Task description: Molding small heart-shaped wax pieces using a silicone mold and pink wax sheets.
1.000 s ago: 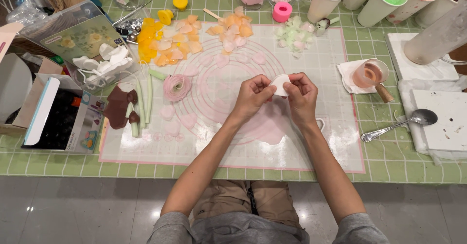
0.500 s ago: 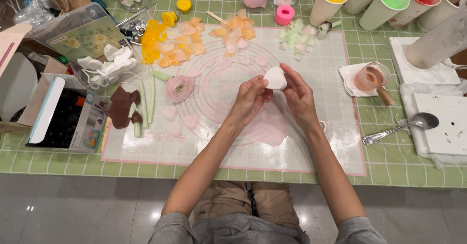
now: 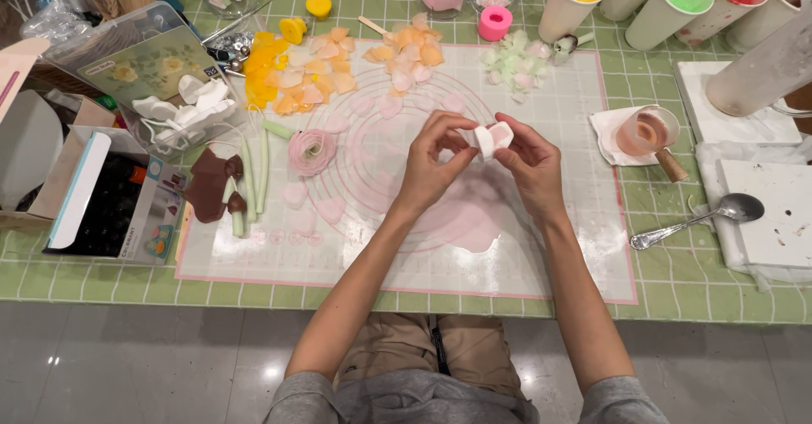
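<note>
Now your left hand [image 3: 436, 164] and right hand [image 3: 529, 166] meet above the middle of the mat [image 3: 541, 263], forearms angled up from the near edge, wrists bent inward. Both pinch one small white piece [image 3: 491, 138] between thumb and fingertips, the left from its left side, the right from its right. It is held clear of the mat, with a pink rose [image 3: 311, 152] off to the left.
</note>
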